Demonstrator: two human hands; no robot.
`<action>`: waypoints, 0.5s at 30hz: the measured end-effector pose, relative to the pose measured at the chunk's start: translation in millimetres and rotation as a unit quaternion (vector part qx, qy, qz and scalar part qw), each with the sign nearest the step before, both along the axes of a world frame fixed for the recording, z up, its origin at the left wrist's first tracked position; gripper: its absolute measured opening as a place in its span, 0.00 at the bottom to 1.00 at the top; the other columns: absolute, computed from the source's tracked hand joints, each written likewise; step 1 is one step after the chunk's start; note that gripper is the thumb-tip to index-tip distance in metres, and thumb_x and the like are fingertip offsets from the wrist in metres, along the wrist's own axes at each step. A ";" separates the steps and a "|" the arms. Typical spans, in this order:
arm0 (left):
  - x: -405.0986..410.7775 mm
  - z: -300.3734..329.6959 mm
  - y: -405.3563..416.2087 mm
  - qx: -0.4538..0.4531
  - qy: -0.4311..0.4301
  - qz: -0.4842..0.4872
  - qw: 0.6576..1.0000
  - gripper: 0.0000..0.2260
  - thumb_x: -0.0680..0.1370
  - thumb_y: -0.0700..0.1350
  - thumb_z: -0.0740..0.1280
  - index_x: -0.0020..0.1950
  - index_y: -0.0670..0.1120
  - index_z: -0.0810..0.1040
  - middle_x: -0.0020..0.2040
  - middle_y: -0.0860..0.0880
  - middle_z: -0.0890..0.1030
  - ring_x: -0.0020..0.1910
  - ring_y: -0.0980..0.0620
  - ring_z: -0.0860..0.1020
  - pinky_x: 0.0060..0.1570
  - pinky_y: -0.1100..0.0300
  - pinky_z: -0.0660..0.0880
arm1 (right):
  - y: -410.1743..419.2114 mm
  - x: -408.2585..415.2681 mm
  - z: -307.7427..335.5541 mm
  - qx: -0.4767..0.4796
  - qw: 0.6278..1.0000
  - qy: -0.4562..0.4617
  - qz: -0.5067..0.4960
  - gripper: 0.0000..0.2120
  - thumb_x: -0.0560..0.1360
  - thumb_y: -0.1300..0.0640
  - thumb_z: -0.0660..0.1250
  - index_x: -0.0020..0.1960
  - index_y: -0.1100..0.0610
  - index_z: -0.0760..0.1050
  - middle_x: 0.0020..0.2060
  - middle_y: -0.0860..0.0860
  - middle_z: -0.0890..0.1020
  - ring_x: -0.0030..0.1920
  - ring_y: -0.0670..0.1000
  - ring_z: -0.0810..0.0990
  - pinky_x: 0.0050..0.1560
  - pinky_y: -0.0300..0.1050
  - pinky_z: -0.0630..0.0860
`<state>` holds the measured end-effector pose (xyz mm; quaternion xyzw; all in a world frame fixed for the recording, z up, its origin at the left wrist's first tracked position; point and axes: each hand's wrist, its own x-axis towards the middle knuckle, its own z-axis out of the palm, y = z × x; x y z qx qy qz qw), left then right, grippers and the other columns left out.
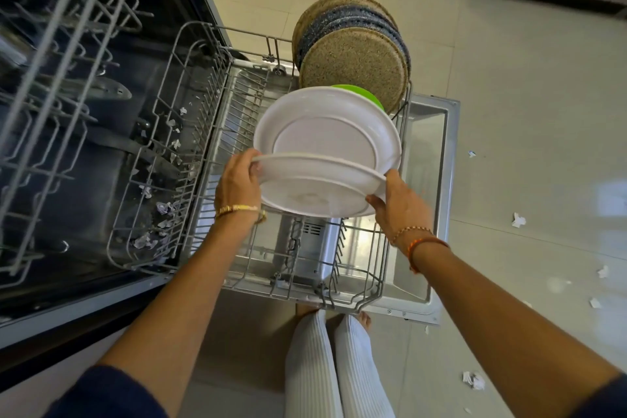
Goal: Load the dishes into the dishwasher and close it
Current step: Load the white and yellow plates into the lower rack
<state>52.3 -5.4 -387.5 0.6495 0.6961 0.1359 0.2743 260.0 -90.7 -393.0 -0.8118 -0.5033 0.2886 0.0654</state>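
Note:
I hold a white plate (315, 188) by its rim over the pulled-out lower rack (190, 132) of the open dishwasher. My left hand (239, 181) grips its left edge and my right hand (398, 202) grips its right edge. Just behind it another white plate (325, 125) stands on edge in the rack. A green plate (364, 97) peeks out behind that one. Further back stand several speckled beige and blue plates (354, 69). The dishwasher door (427, 153) lies open flat under the rack.
The upper rack (61, 54) sticks out at the left, above the dark tub. Paper scraps (163, 207) lie along the rack's left side, and more scraps (517, 219) are scattered on the tiled floor at right. My legs (336, 366) stand at the door's front edge.

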 end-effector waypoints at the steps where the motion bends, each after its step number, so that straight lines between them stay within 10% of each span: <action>1: 4.4 0.0 6.8 -0.012 -0.005 0.006 1.000 0.15 0.81 0.40 0.56 0.67 0.43 0.70 0.66 0.42 0.69 0.60 0.42 0.72 0.50 0.58 0.71 | 5.3 2.3 0.3 -0.010 1.000 -0.001 0.000 0.18 0.77 0.54 0.62 0.61 0.61 0.63 0.52 0.60 0.79 0.47 0.62 0.79 0.44 0.55 0.77; 10: -9.2 -25.2 -16.9 0.038 -0.097 -0.082 0.991 0.33 0.75 0.53 0.59 0.74 0.51 0.45 0.72 0.36 0.60 0.67 0.35 0.66 0.57 0.32 0.69 | -12.9 -8.6 0.8 -0.004 1.000 0.017 -0.026 0.18 0.77 0.54 0.63 0.62 0.60 0.63 0.55 0.58 0.77 0.50 0.59 0.79 0.46 0.54 0.77; 15: 2.4 -20.0 11.0 0.020 -0.067 -0.076 0.995 0.36 0.76 0.38 0.65 0.76 0.45 0.44 0.75 0.39 0.55 0.72 0.38 0.59 0.67 0.37 0.61 | 6.7 9.4 -6.9 -0.015 0.999 0.042 0.009 0.31 0.72 0.58 0.69 0.69 0.60 0.57 0.63 0.60 0.70 0.59 0.62 0.74 0.57 0.57 0.74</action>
